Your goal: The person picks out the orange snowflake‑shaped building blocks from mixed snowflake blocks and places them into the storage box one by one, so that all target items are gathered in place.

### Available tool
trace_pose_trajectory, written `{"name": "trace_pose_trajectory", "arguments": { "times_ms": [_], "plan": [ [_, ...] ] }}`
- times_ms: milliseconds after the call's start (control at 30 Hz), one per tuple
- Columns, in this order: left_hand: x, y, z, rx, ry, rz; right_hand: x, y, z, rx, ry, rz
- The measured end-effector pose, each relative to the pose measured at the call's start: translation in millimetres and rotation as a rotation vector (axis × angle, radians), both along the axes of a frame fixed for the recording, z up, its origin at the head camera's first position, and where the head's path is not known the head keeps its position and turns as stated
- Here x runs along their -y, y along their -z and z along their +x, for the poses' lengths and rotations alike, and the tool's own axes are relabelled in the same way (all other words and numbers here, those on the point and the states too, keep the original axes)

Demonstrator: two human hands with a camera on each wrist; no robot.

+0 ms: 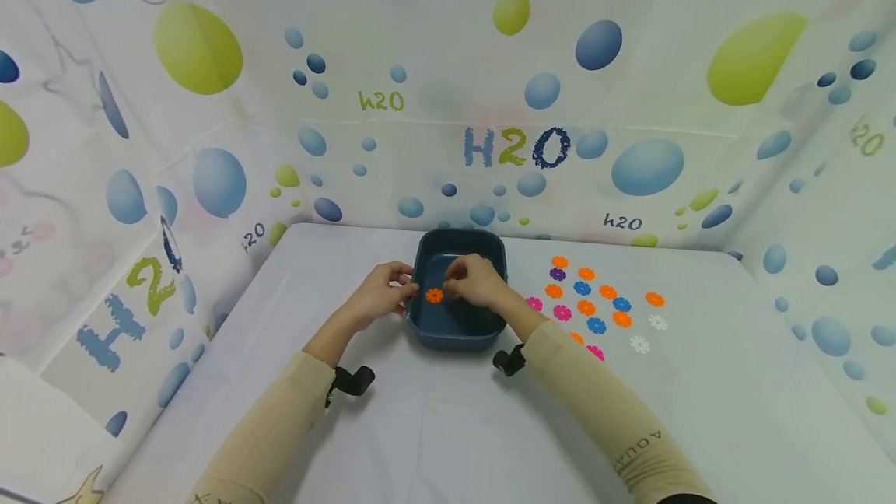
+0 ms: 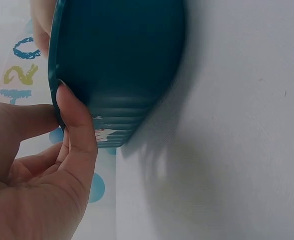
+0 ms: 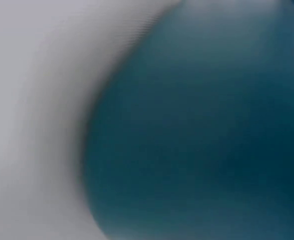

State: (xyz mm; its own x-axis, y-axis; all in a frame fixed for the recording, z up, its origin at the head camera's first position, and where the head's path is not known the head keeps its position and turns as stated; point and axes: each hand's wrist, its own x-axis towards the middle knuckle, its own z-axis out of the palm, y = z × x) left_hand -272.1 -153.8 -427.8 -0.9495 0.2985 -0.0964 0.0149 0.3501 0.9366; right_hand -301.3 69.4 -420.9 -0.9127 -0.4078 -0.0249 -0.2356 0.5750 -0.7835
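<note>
A dark teal rectangular box sits on the white table. At its left side my left hand pinches the rim between thumb and fingers; the left wrist view shows this grip up close, with the thumb and fingers of the hand on either side of the box wall. My right hand is over the box with its fingers bent down. An orange flower-shaped piece shows inside, just left of those fingertips. Whether the fingertips hold anything is hidden. Only the blurred box fills the right wrist view.
Right of the box, several flower-shaped pieces lie spread on the table: orange, blue, pink, white and a purple one. A patterned curtain hangs behind the table.
</note>
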Motion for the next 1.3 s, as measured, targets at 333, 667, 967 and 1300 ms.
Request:
{"name": "trace_pose_trajectory", "arguments": {
  "times_ms": [333, 667, 967, 1300],
  "plan": [
    [1.0, 1.3, -1.5, -0.003, -0.001, 0.005, -33.6, -26.3, 19.4, -0.138, -0.087, 0.11],
    [0.2, 1.1, 0.4, -0.004, -0.008, -0.018, -87.0, -44.2, 42.4, -0.126, -0.07, 0.105],
    [-0.1, 2.0, -0.4, -0.004, -0.009, -0.041, -147.2, -39.2, 52.0, -0.155, 0.035, 0.146],
    [-0.9, -0.7, 0.1, 0.002, -0.019, -0.042, -215.2, -30.2, 51.5, -0.103, 0.159, 0.217]
  ]
}}
